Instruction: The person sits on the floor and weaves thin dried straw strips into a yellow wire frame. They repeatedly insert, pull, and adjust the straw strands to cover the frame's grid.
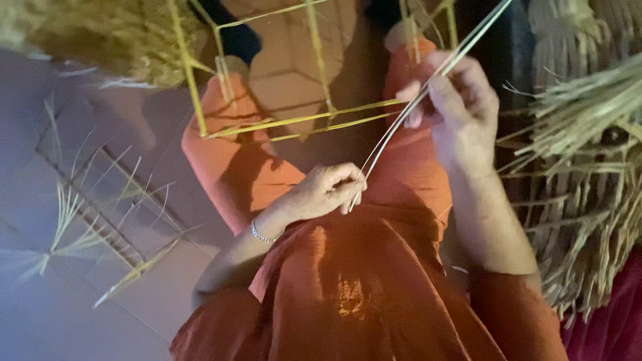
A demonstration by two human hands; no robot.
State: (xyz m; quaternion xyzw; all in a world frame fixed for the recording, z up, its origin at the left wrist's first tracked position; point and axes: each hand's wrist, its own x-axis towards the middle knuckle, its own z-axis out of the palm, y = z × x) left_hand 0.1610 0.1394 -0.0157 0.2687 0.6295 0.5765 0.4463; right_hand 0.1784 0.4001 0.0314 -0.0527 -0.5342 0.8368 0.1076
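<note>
A heap of straw (588,167) lay just beyond the right hand (461,113), and a yellow frame (294,120) of strips stood above the left hand (328,190). Between both hands ran thin pale strips (401,113), pinched in the left's closed fingers (348,190) and in the right's fingertips (414,100) higher up.
</note>
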